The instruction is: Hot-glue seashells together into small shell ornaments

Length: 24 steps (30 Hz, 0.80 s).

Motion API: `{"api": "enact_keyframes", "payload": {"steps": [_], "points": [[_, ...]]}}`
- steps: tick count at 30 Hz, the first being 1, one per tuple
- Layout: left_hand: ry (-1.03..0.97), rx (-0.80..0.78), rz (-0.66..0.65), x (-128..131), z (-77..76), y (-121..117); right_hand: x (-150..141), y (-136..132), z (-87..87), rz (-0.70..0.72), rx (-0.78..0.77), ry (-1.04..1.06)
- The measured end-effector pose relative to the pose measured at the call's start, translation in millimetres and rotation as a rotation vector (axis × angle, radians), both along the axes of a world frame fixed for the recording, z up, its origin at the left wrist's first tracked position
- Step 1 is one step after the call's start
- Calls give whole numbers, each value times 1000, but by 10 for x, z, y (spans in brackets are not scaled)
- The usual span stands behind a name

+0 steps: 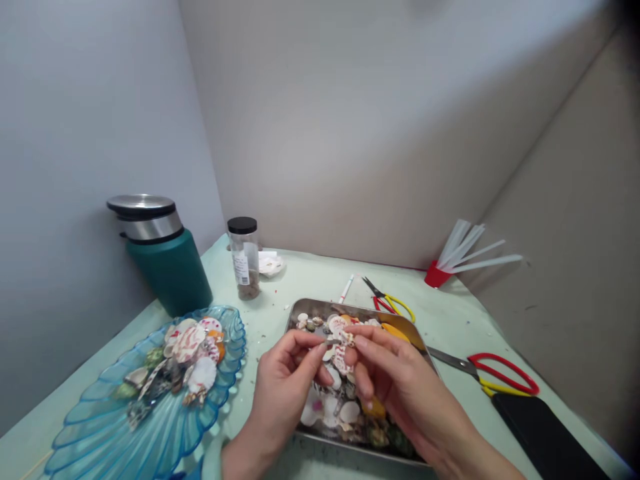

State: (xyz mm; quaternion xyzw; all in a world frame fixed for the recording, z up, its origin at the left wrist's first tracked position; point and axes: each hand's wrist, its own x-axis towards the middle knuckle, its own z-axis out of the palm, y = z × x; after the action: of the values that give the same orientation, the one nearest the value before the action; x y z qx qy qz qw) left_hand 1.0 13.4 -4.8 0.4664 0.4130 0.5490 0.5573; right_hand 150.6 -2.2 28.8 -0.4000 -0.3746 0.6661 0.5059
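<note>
Above a metal tray (370, 451) of seashells, my two hands are close together. My right hand (400, 373) pinches a small knobbly, pale brown seashell (349, 339) between thumb and fingers. Thumb and forefinger of my left hand (287, 383) are closed on a thin greyish piece, too small to make out, right beside that shell. In the tray lie white scallop shells, red-patterned shells (342, 360), yellow pieces (396, 331) and dark green shells. My hands and wrists hide part of the tray.
A blue shell-shaped dish (150, 447) with more seashells stands at left, before a teal bottle (173, 273). Behind are a lidded jar (243, 260), a marker (346, 289) and small scissors (387, 300). At right lie large scissors (500, 373), a black object (545, 433) and a red cup (437, 274) of translucent sticks.
</note>
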Motion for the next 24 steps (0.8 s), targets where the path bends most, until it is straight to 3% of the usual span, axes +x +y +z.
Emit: {"api": "enact_keyframes", "payload": {"steps": [5, 12, 16, 24], "points": [[27, 19, -5, -1, -23, 5, -37, -36, -57, -105, 199, -465], [52, 34, -18, 2, -40, -24, -51, -58, -123, -127, 379, -807], [50, 28, -21, 12, -25, -29, -61, -58, -148, -167, 458, -901], [29, -61, -22, 25, -13, -15, -65, -51, -172, -168, 473, -927]]}}
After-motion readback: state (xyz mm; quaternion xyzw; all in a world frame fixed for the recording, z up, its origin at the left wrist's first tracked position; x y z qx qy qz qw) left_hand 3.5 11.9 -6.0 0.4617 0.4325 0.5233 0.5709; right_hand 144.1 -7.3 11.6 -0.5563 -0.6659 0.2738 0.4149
